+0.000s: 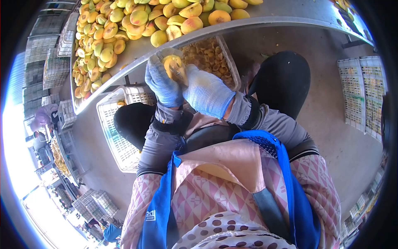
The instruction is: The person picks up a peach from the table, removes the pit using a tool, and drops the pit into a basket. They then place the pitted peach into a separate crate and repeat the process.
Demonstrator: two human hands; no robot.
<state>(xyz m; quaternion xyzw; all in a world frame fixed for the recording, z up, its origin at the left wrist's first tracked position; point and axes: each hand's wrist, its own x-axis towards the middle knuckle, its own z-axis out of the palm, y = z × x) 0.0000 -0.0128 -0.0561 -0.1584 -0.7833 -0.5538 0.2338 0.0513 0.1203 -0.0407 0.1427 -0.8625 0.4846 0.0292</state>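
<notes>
My left hand, in a light blue-grey knit glove, is closed around a cut peach half with its orange inside turned up. My right hand, gloved the same way, is closed close beside it. A small metal tool runs from the right fingers onto the peach; its exact kind I cannot tell. Both hands are just in front of the near edge of a metal table. On that table is a big heap of halved yellow-red peaches.
Below the hands, a crate holds many brown-orange pieces. A white plastic crate stands by my left knee. More crates stand at the right, with stacks at the left. People are beside another table at far left.
</notes>
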